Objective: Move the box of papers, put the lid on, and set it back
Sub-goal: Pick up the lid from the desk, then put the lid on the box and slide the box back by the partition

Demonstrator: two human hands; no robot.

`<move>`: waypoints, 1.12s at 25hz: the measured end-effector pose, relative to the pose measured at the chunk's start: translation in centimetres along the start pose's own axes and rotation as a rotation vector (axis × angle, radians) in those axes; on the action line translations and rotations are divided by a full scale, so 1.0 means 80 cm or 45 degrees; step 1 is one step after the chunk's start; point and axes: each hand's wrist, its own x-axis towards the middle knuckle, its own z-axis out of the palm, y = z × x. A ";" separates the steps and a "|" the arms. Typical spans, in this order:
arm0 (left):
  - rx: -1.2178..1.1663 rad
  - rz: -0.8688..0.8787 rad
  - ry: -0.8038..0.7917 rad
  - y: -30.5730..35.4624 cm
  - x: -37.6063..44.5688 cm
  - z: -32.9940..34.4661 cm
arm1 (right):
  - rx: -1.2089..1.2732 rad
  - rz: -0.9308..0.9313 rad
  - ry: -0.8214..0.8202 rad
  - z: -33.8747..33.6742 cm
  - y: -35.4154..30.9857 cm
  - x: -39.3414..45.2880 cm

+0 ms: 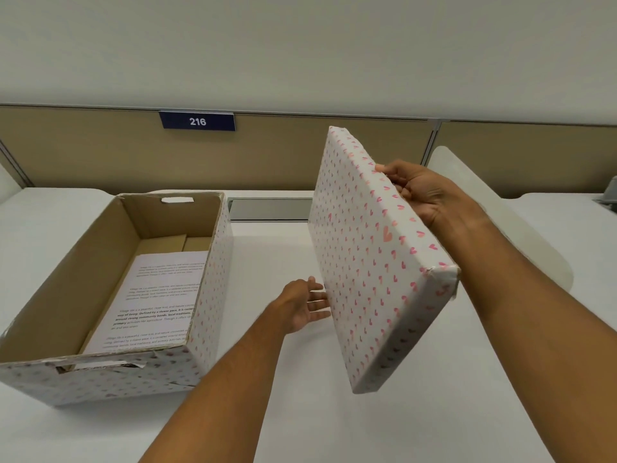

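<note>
We judge the task about midway: the box (110, 295) sits open on the white desk (300, 412), papers (157, 295) inside, lid (377, 259) not yet on. Our right hand (424, 192) grips the tilted lid's far edge; the left hand (303, 305) reaches open-palmed, perhaps touching it (hard to tell). A tan partition (300, 152) marked 216 stands behind.

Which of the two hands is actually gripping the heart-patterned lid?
The right hand: it grips the lid by its far edge. The left hand is open, reaching toward it.
</note>
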 end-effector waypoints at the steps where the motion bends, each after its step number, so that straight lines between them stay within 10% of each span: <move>1: -0.007 0.019 -0.011 0.000 -0.001 0.002 | -0.003 0.006 0.014 -0.004 0.001 0.000; 12: 0.338 0.406 0.378 0.094 -0.046 -0.053 | -0.885 -0.144 0.450 -0.070 -0.025 0.018; 28: 0.446 0.730 0.886 0.217 -0.206 -0.167 | -1.003 -0.188 0.208 0.073 0.046 0.039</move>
